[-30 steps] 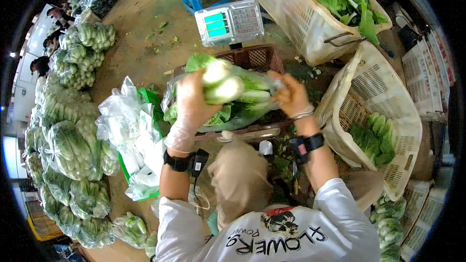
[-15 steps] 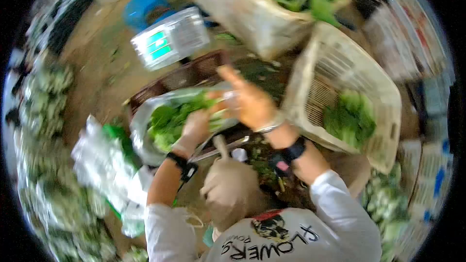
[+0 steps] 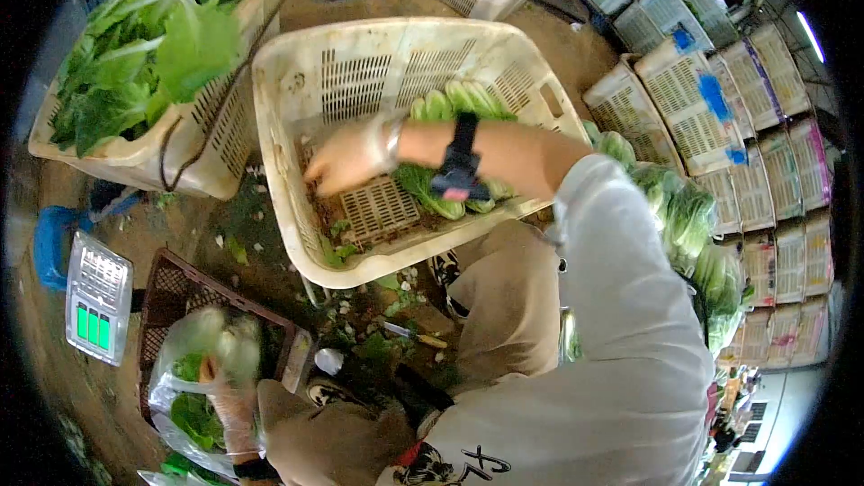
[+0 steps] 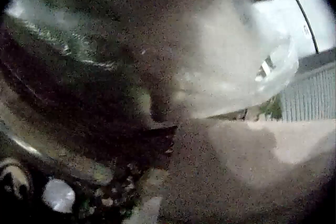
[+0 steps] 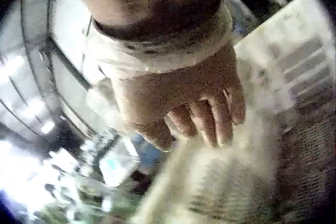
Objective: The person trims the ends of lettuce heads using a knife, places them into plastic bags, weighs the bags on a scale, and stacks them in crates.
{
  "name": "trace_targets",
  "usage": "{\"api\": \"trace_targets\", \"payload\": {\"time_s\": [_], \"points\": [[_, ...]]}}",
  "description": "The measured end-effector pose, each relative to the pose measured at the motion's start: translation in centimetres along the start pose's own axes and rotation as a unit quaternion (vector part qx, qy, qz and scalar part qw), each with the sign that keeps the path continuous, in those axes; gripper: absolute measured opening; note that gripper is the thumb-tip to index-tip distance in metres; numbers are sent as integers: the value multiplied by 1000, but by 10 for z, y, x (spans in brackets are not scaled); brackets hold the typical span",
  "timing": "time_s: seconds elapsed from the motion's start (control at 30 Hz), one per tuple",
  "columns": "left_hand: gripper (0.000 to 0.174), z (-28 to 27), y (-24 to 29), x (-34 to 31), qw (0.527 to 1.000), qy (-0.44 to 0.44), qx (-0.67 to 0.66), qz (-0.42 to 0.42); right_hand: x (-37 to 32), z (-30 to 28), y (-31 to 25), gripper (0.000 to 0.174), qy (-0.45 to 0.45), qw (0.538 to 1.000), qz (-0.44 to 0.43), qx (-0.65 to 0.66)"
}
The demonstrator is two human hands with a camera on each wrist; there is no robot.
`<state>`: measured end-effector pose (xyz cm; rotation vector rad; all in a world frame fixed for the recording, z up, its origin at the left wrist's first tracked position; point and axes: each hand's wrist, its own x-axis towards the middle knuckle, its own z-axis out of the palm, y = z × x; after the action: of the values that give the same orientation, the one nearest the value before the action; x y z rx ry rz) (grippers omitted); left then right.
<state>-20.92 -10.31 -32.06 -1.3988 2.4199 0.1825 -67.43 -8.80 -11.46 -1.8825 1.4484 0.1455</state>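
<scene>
In the head view my left hand [image 3: 232,400] grips leafy greens [image 3: 196,418] in a clear plastic bag [image 3: 166,378], over a brown crate [image 3: 184,283]. The left wrist view is dark and blurred, with plastic [image 4: 226,50] across it. My right hand [image 3: 351,160] is over the inside of a cream crate [image 3: 405,31], holding nothing, its fingers loosely bent. Pale-stemmed leafy heads [image 3: 468,101] lie in that crate, partly behind the right forearm. The right wrist view shows the right hand [image 5: 184,95] with fingers hanging beside the crate wall [image 5: 294,35].
A second crate [image 3: 211,148] heaped with leaves [image 3: 135,63] stands at upper left. The scale [image 3: 99,297] with lit green digits is at the left, near a blue stool [image 3: 52,247]. Bagged vegetables [image 3: 688,220] and stacked crates [image 3: 684,108] stand at the right.
The head view has swung toward the cream crate. My right hand has left the bagged greens and moved into that crate. My left hand has stayed at the bag.
</scene>
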Motion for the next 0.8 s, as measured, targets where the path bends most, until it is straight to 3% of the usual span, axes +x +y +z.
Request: {"api": "trace_targets", "payload": {"time_s": [0.03,0.07,0.1,0.13,0.17,0.2,0.23,0.27,0.33,0.4,0.43,0.5,0.53,0.6,0.63,0.8], "points": [[49,20,-15,-12,960,104,-259,13,-13,-1,37,55,4,997,44,-59],[51,29,-21,-20,845,205,-494,22,-33,-2,61,51,-25,988,101,-111],[46,4,-8,-31,689,204,-692,-71,-29,17,122,47,-92,967,127,-199],[40,-39,1,-46,486,197,-836,-161,-38,23,150,44,-192,930,179,-256],[34,-57,-6,-62,741,292,-589,-139,-49,26,173,42,-279,886,265,-259],[28,-65,-6,-72,894,349,-265,-97,-57,42,235,41,-214,891,329,-229],[28,-92,7,-79,893,350,-257,-118,-68,58,291,41,-85,923,320,-194],[27,-120,26,-83,853,309,-383,-173,-82,66,333,41,46,939,304,-156],[27,-156,64,-77,805,261,-477,-239,-112,62,374,40,168,871,460,-44],[27,-182,93,-65,795,225,-496,-266,-128,69,398,42,-14,842,507,-184],[27,-192,106,-57,795,210,-499,-274,-135,74,425,42,-9,843,505,-183],[26,-205,129,-43,795,183,-502,-286,-134,87,469,51,151,813,562,31],[26,-210,139,-36,798,168,-502,-289,-133,86,480,51,150,814,561,32],[26,-219,155,-22,801,149,-501,-291,-128,85,486,65,239,818,517,83],[25,-222,163,-16,801,142,-503,-291,-122,82,488,82,228,808,530,116],[25,-233,185,7,813,116,-498,-280,-88,82,488,93,185,774,600,78]]}}
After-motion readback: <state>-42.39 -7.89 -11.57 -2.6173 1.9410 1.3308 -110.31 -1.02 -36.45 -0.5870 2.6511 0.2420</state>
